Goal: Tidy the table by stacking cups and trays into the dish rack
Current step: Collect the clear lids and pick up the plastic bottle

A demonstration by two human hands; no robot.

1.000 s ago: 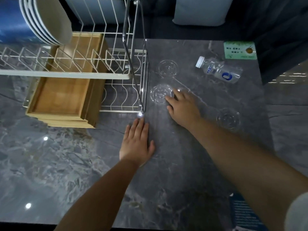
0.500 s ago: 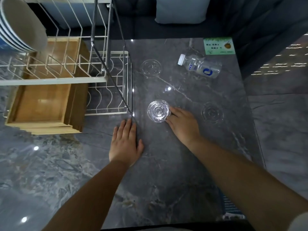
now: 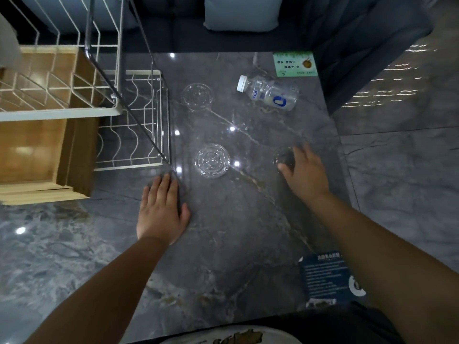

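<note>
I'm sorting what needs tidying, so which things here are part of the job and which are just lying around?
Part of the job:
near glass cup
far glass cup
glass cup by the right hand
wooden trays
dish rack

Lying about:
plastic bottle
green card
dark blue leaflet

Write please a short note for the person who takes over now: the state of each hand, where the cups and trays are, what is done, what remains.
Left hand: flat on the table, holds nothing.
Right hand: fingers and thumb around the right glass cup, which is not yet lifted.
Middle glass cup stands free near the rack's corner; far glass cup stands behind it.
Done: wooden trays sit in the dish rack.
Left: all three cups go into the rack. The plastic bottle lies on its side near the far edge.
</note>
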